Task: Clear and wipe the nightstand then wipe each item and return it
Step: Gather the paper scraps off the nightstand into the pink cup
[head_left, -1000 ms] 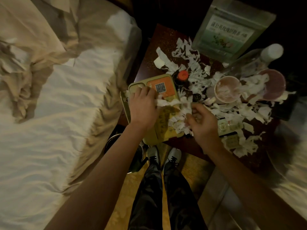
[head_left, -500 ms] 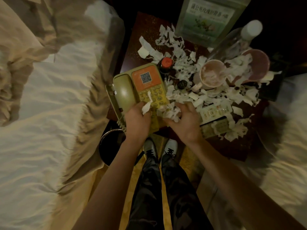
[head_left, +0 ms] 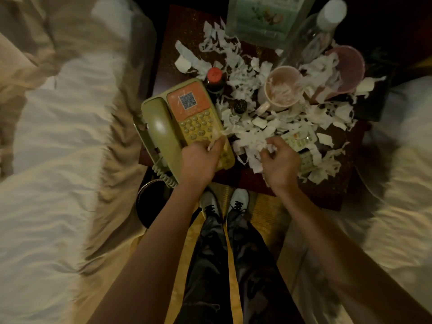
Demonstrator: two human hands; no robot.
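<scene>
Now left hand (head_left: 200,157) pinching paper scraps (head_left: 247,141) over telephone (head_left: 184,127), right hand (head_left: 279,160) grip clutching scraps

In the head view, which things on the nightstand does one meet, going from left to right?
Telephone → red-capped bottle → mug → pink bowl, with paper scraps scattered between them.

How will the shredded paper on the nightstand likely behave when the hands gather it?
The shredded paper looks thin and curled, so probably floppy and very light. Loose strips will likely slip from the right hand and scatter. It should compress easily.
</scene>
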